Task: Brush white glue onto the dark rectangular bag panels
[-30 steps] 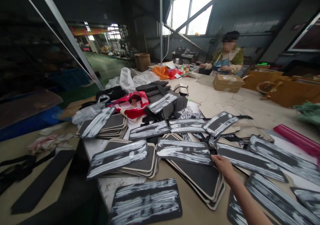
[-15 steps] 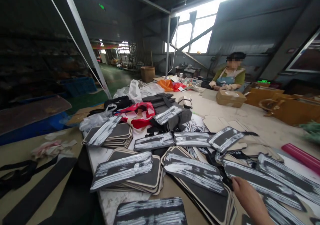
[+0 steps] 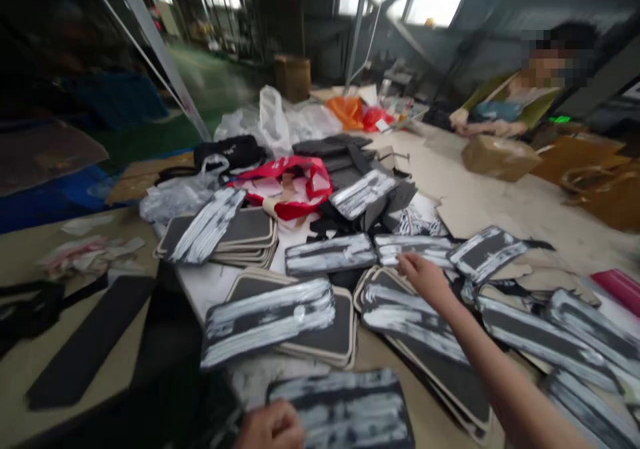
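Observation:
The table is strewn with black flat pieces smeared with white paste. My right hand [image 3: 424, 274] reaches forward over them, fingers apart, touching or just above a smeared strip [image 3: 411, 249] in the middle row. It holds nothing that I can see. My left hand [image 3: 270, 426] shows at the bottom edge, fingers curled, resting at the left end of the nearest smeared piece [image 3: 345, 412]. Whether it grips that piece is unclear. Stacks of black pieces with tan edges [image 3: 300, 316] lie between the hands.
Another stack [image 3: 235, 236] sits at the left. A red bag [image 3: 295, 186], dark folded fabric [image 3: 350, 169] and clear plastic bags [image 3: 270, 119] pile up behind. A co-worker [image 3: 510, 99] sits at the far right by a cardboard box [image 3: 500, 157]. A pink roll [image 3: 620, 286] lies right.
My right hand has moved forward and left, from the near stack's edge to the middle row of strips. My left hand has come into view at the bottom. The view has tilted down.

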Motion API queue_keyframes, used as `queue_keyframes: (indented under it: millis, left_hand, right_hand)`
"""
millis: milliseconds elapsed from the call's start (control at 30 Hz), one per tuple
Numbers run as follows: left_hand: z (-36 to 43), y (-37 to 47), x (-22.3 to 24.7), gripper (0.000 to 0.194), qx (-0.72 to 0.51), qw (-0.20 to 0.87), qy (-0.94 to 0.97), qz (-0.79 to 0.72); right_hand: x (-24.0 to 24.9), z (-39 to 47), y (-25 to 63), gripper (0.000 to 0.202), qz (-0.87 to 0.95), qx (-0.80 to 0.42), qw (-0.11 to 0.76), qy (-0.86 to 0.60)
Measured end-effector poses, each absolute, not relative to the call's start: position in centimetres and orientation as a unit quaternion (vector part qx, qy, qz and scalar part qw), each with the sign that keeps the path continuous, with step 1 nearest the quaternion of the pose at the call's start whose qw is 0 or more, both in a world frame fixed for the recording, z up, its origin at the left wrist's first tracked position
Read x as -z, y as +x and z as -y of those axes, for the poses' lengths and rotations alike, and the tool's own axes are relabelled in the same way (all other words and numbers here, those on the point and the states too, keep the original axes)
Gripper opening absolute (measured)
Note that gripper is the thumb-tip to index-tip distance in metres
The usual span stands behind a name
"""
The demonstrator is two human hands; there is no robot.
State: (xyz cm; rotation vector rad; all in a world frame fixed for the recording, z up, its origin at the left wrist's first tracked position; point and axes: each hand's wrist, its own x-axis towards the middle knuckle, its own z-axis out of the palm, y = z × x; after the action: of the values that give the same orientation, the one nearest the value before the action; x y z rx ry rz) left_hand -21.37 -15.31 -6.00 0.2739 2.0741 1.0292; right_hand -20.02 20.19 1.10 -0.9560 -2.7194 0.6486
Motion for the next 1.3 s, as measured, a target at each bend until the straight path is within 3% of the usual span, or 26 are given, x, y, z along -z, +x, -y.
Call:
queue_keyframes:
  millis: [133, 300, 433, 567, 767, 1100, 1200, 1300]
  left_hand:
    - [16.8, -20.6, 6.1, 0.015, -0.401, 0.511, 0.133, -0.748]
    - [17.7, -21.2, 6.8, 0.021, -0.368, 0.558, 0.183, -0.721]
    - [19.9, -21.9, 8.3, 0.032, -0.342, 0.507, 0.151, -0.776]
    - [22.0, -21.7, 11.0, 0.036, -0.346, 0.445, 0.103, -0.819]
    - [21.9, -20.1, 12.8, 0.046, -0.41, 0.468, 0.031, -0.782]
    - [20.7, -20.0, 13.1, 0.05, -0.443, 0.413, 0.058, -0.794]
    - [20.0, -20.4, 13.1, 0.045, -0.414, 0.38, 0.124, -0.818]
    - [19.5, -21.1, 12.2, 0.026, -0.336, 0.299, 0.18, -0.875]
  right_hand:
    - [-1.0, -19.6, -20.6, 0.033, 0.902, -0.253, 0.11, -0.332]
    - [-2.0, -17.4, -17.1, 0.043, 0.866, -0.316, 0.1, -0.375]
    - [-0.6, -13.3, -11.3, 0.046, 0.835, -0.378, -0.005, -0.4]
    - [4.4, -9.2, -4.5, 0.043, 0.808, -0.373, -0.127, -0.437]
    - [11.3, -5.7, 0.3, 0.039, 0.847, -0.247, -0.067, -0.466]
    - [11.5, -4.1, 1.2, 0.032, 0.839, -0.272, -0.033, -0.47]
    - [11.6, -3.5, 2.3, 0.033, 0.843, -0.27, -0.046, -0.462]
    - [10.7, -3.7, 3.4, 0.033, 0.843, -0.23, -0.073, -0.48]
